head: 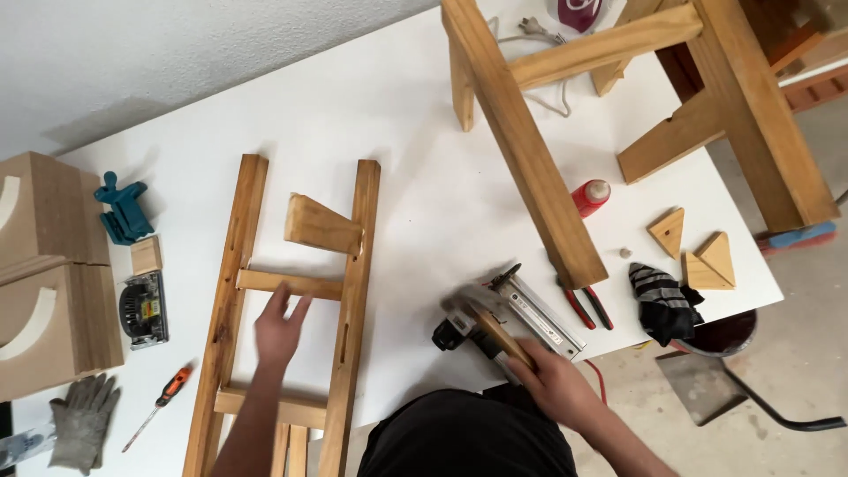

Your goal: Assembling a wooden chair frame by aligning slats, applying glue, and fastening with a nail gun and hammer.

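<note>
Frame (291, 300) under left hand (278, 331), nailer (503, 322) in right hand (552, 380).

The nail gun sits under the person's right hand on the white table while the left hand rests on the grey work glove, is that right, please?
Not quite. In the head view the right hand is on the nail gun on the white table, but the left hand rests on the wooden ladder frame, by its crossbar. The grey work glove lies untouched near the table's edge.

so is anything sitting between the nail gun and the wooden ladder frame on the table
Nothing visible does. The nail gun, under the right hand, lies right of the ladder frame, with only bare white table between them. The left hand rests at a rung.
</note>
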